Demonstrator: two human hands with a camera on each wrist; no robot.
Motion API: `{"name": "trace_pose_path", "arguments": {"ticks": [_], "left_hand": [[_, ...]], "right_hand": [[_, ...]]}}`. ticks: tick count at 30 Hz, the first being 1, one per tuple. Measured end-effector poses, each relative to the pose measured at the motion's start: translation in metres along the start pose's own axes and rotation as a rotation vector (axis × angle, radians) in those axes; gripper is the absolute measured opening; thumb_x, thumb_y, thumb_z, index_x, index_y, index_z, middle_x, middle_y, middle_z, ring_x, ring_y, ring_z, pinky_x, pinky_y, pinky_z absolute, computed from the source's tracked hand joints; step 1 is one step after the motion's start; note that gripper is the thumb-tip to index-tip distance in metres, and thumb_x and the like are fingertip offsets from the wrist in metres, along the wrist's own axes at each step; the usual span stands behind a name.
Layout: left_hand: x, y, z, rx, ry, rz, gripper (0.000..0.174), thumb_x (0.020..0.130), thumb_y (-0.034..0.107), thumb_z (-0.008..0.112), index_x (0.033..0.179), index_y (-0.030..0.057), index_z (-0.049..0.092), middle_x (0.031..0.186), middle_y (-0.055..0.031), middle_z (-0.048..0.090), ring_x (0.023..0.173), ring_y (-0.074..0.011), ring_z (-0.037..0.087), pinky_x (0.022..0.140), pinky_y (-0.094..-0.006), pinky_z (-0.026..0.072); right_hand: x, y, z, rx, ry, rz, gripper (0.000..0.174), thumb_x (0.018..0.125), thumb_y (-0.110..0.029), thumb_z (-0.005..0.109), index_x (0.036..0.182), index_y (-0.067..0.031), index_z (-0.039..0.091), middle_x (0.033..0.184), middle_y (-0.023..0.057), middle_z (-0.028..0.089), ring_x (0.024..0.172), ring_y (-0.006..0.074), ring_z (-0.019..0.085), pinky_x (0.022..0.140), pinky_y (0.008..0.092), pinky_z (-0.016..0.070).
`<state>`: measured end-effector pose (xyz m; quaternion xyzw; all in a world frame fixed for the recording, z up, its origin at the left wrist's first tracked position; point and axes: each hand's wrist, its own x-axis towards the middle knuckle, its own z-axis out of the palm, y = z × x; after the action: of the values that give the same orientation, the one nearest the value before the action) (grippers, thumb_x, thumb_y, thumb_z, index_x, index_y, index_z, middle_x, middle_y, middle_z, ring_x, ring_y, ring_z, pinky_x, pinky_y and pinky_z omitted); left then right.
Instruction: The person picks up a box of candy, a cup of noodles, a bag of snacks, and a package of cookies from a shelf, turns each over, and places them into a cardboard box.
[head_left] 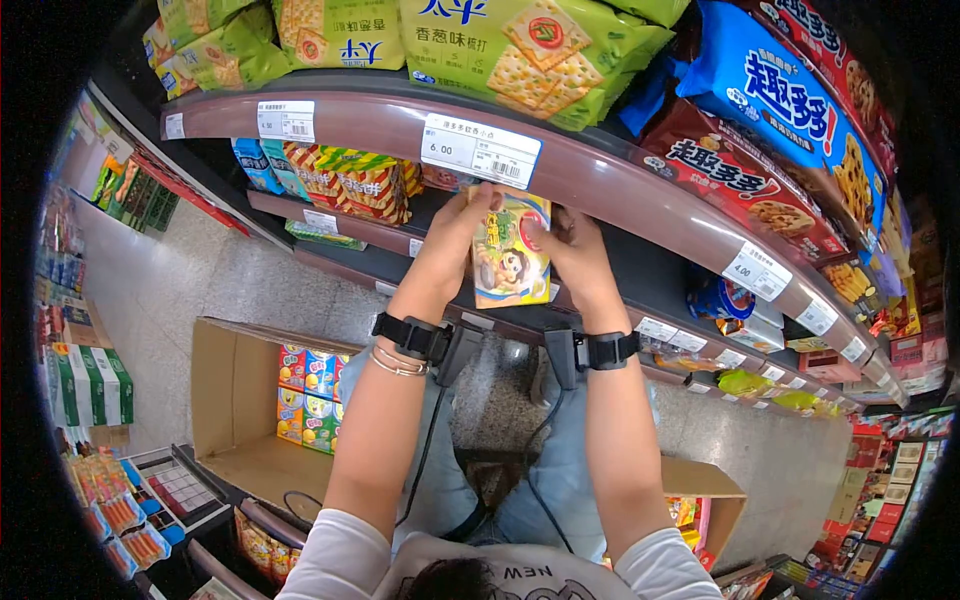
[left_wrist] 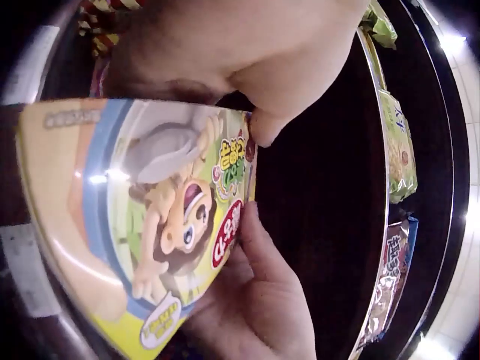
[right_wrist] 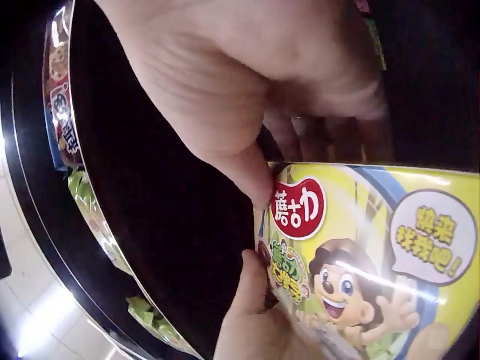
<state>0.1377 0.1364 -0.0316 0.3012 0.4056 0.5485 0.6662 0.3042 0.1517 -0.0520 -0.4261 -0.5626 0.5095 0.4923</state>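
Both hands hold a yellow snack box with a cartoon figure on its front, just below the edge of the upper shelf. The left hand grips one side of it, and the right hand the opposite side. Up close in the left wrist view, the box front shows a blue curve and red label, with the left thumb at its edge. In the right wrist view, the right thumb lies along the box edge beside the red label; the fingers are partly hidden behind the box.
Green cracker packs and blue and red cookie bags fill the upper shelf, whose front rail carries price tags. Striped snack packs sit on the shelf below. An opened carton with small colourful boxes stands at the lower left.
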Motion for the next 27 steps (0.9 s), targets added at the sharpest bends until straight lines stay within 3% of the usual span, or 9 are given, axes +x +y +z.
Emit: {"name": "trace_pose_path", "arguments": {"ticks": [1, 4, 5, 8, 14, 15, 20, 23, 27], "left_hand": [[0.002, -0.003, -0.002, -0.035, 0.038, 0.021, 0.030, 0.092, 0.027, 0.052, 0.113, 0.0047, 0.050, 0.105, -0.0036, 0.058, 0.098, -0.0151, 0.057, 0.086, -0.0303, 0.0446], [0.006, -0.008, -0.005, -0.147, 0.087, 0.039, 0.039, 0.088, 0.029, 0.059, 0.112, -0.0008, 0.048, 0.103, -0.0092, 0.057, 0.094, -0.0180, 0.059, 0.078, -0.0340, 0.0494], [0.015, -0.016, -0.013, -0.197, 0.078, 0.069, 0.040, 0.086, 0.025, 0.060, 0.113, -0.0010, 0.045, 0.104, -0.0117, 0.056, 0.095, -0.0209, 0.060, 0.077, -0.0379, 0.0512], [0.011, -0.009, -0.016, -0.209, -0.018, -0.023, 0.040, 0.085, 0.023, 0.061, 0.114, 0.0010, 0.044, 0.104, -0.0113, 0.056, 0.096, -0.0215, 0.059, 0.078, -0.0380, 0.0509], [0.003, 0.005, -0.016, -0.233, 0.013, -0.107, 0.043, 0.081, 0.016, 0.059, 0.120, 0.0042, 0.045, 0.104, -0.0101, 0.057, 0.095, -0.0220, 0.060, 0.077, -0.0394, 0.0521], [0.003, 0.005, -0.016, -0.193, 0.003, -0.113, 0.045, 0.081, 0.015, 0.059, 0.123, 0.0038, 0.044, 0.106, -0.0104, 0.056, 0.096, -0.0221, 0.060, 0.078, -0.0392, 0.0525], [0.006, -0.003, -0.015, -0.059, 0.022, -0.151, 0.055, 0.081, 0.012, 0.056, 0.132, 0.0028, 0.037, 0.112, -0.0116, 0.054, 0.098, -0.0238, 0.059, 0.079, -0.0390, 0.0536], [0.005, -0.003, -0.012, -0.076, 0.006, -0.182, 0.043, 0.084, 0.016, 0.055, 0.125, 0.0078, 0.047, 0.112, -0.0074, 0.057, 0.098, -0.0206, 0.059, 0.080, -0.0377, 0.0532], [0.002, 0.000, -0.008, -0.070, 0.004, -0.216, 0.044, 0.086, 0.030, 0.059, 0.124, 0.0102, 0.048, 0.115, -0.0069, 0.056, 0.103, -0.0218, 0.057, 0.084, -0.0432, 0.0500]], "right_hand": [[-0.001, 0.000, 0.002, -0.156, -0.002, -0.039, 0.054, 0.073, -0.017, 0.073, 0.118, 0.0017, 0.050, 0.108, 0.0147, 0.061, 0.099, 0.0253, 0.059, 0.088, 0.0339, 0.0447], [-0.014, -0.019, 0.011, -0.302, -0.165, -0.040, 0.075, 0.070, -0.018, 0.077, 0.130, 0.0025, 0.038, 0.119, 0.0133, 0.055, 0.106, 0.0187, 0.053, 0.092, 0.0308, 0.0425], [-0.015, -0.015, 0.013, -0.256, -0.208, -0.071, 0.089, 0.063, -0.021, 0.081, 0.135, 0.0020, 0.034, 0.121, 0.0148, 0.053, 0.110, 0.0205, 0.052, 0.097, 0.0315, 0.0392], [-0.015, -0.014, 0.011, -0.515, -0.205, -0.172, 0.094, 0.060, -0.022, 0.081, 0.136, 0.0018, 0.032, 0.122, 0.0144, 0.053, 0.111, 0.0187, 0.051, 0.097, 0.0306, 0.0388], [-0.011, -0.034, -0.006, -0.285, -0.387, 0.064, 0.086, 0.056, -0.020, 0.079, 0.131, 0.0007, 0.041, 0.116, 0.0158, 0.058, 0.108, 0.0222, 0.055, 0.095, 0.0320, 0.0409], [-0.011, -0.036, -0.012, -0.218, -0.413, 0.117, 0.083, 0.060, -0.017, 0.079, 0.131, 0.0031, 0.042, 0.123, 0.0154, 0.054, 0.110, 0.0196, 0.053, 0.096, 0.0292, 0.0397], [-0.010, -0.042, -0.031, -0.227, -0.228, 0.093, 0.078, 0.060, -0.020, 0.081, 0.126, 0.0030, 0.047, 0.120, 0.0158, 0.054, 0.113, 0.0222, 0.051, 0.099, 0.0305, 0.0362], [-0.011, -0.046, -0.038, -0.152, -0.211, 0.165, 0.077, 0.061, -0.025, 0.082, 0.124, 0.0039, 0.048, 0.120, 0.0169, 0.054, 0.112, 0.0239, 0.051, 0.099, 0.0309, 0.0357], [-0.010, -0.041, -0.041, -0.120, -0.182, 0.178, 0.073, 0.066, -0.031, 0.079, 0.123, 0.0040, 0.048, 0.118, 0.0161, 0.054, 0.111, 0.0222, 0.051, 0.096, 0.0305, 0.0376]]}}
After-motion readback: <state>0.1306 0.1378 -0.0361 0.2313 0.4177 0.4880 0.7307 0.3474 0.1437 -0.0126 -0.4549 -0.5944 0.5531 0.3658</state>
